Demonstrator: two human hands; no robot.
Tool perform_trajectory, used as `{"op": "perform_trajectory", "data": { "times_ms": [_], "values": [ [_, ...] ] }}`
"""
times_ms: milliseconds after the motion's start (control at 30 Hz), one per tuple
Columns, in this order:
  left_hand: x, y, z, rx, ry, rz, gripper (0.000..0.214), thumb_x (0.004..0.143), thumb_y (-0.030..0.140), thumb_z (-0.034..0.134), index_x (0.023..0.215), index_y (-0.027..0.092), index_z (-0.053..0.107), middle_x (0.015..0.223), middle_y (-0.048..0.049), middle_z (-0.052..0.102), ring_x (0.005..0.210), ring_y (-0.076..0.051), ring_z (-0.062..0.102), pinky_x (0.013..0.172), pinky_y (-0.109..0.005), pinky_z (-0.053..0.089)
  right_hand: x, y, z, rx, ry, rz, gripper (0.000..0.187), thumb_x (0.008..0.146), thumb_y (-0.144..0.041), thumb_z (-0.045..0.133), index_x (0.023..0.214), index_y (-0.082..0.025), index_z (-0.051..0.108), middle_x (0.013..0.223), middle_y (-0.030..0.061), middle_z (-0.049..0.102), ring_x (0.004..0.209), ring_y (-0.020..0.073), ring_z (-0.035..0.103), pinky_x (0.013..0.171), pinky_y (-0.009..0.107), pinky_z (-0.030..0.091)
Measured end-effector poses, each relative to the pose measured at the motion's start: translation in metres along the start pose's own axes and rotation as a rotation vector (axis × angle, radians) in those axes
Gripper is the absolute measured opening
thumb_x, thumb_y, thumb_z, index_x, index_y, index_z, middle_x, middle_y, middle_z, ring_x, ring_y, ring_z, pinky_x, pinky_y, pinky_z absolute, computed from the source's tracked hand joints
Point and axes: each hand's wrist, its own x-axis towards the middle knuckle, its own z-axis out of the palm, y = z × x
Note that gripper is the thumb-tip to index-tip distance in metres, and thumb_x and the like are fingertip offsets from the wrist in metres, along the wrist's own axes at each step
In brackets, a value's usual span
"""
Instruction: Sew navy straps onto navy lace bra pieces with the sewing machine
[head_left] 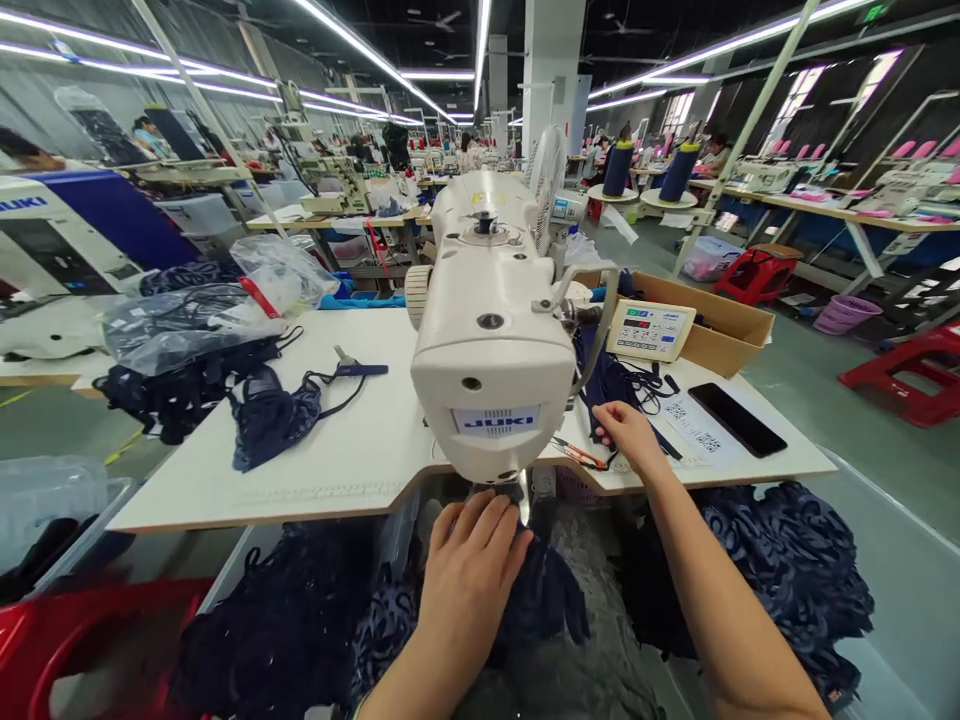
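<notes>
A white JUKI sewing machine (491, 330) stands on the white table (352, 450) in front of me. My left hand (469, 570) lies flat, fingers together, on dark navy lace fabric (547, 595) right under the machine's needle end. My right hand (628, 435) reaches to the right of the machine head, fingers curled down onto navy fabric (611, 385) and straps on the table. Red-handled snips (577, 453) lie just left of that hand.
A black phone (736, 419) and paper slips lie at the table's right. A control panel (650, 330) and cardboard box (720, 320) sit behind. Navy garments (274, 415) and plastic bags (187, 320) cover the left. More navy fabric is piled below (787, 570). Red stools stand right.
</notes>
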Motion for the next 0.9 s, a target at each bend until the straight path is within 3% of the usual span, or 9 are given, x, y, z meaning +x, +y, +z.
{"op": "perform_trajectory", "data": {
  "times_ms": [133, 233, 300, 467, 667, 900],
  "values": [
    [-0.001, -0.003, -0.004, -0.175, -0.037, 0.034, 0.019, 0.097, 0.02, 0.051, 0.103, 0.022, 0.069, 0.105, -0.0019, 0.073, 0.108, -0.018, 0.064, 0.103, -0.037, 0.036, -0.052, -0.021, 0.021, 0.315, -0.175, 0.015, 0.047, 0.074, -0.066, 0.062, 0.089, -0.021, 0.058, 0.071, -0.0017, 0.054, 0.053, 0.0095, 0.048, 0.047, 0.022, 0.042],
    [-0.002, -0.014, -0.008, -0.291, -0.085, 0.079, 0.02, 0.096, 0.018, 0.051, 0.107, 0.021, 0.068, 0.107, -0.0027, 0.074, 0.104, -0.016, 0.067, 0.109, -0.038, 0.034, -0.093, -0.033, 0.038, 0.563, -0.444, 0.129, 0.04, 0.077, -0.057, 0.068, 0.091, -0.021, 0.058, 0.061, -0.005, 0.05, 0.044, 0.0068, 0.042, 0.04, 0.019, 0.037],
    [-0.005, -0.021, -0.007, -0.36, -0.073, 0.081, 0.022, 0.097, 0.016, 0.051, 0.111, 0.02, 0.066, 0.11, -0.0034, 0.073, 0.106, -0.015, 0.067, 0.11, -0.039, 0.037, -0.109, -0.039, 0.048, 0.586, -0.551, 0.146, 0.032, 0.081, -0.05, 0.068, 0.09, -0.02, 0.057, 0.055, -0.007, 0.047, 0.043, 0.0068, 0.042, 0.041, 0.018, 0.038],
    [-0.013, -0.033, -0.002, -0.475, -0.042, 0.047, 0.023, 0.096, 0.016, 0.053, 0.115, 0.019, 0.065, 0.115, -0.0056, 0.071, 0.11, -0.016, 0.065, 0.107, -0.039, 0.046, -0.112, -0.045, 0.061, 0.448, -0.495, 0.008, 0.03, 0.084, -0.046, 0.066, 0.091, -0.02, 0.053, 0.068, -0.006, 0.049, 0.052, 0.0077, 0.047, 0.047, 0.02, 0.043],
    [-0.008, -0.034, -0.009, -0.432, -0.171, 0.071, 0.025, 0.098, 0.016, 0.048, 0.116, 0.02, 0.064, 0.113, -0.006, 0.071, 0.114, -0.018, 0.064, 0.109, -0.041, 0.043, -0.111, -0.048, 0.07, 0.345, -0.465, -0.032, 0.025, 0.086, -0.043, 0.061, 0.093, -0.02, 0.053, 0.072, -0.0046, 0.047, 0.06, 0.0103, 0.046, 0.054, 0.023, 0.042],
    [-0.007, -0.039, -0.008, -0.402, -0.186, 0.146, 0.026, 0.098, 0.014, 0.046, 0.117, 0.019, 0.063, 0.117, -0.0063, 0.07, 0.116, -0.015, 0.062, 0.108, -0.036, 0.043, -0.116, -0.049, 0.078, 0.384, -0.372, -0.067, 0.021, 0.086, -0.039, 0.059, 0.09, -0.021, 0.051, 0.075, -0.0037, 0.048, 0.068, 0.0122, 0.046, 0.063, 0.024, 0.041]
  ]
}}
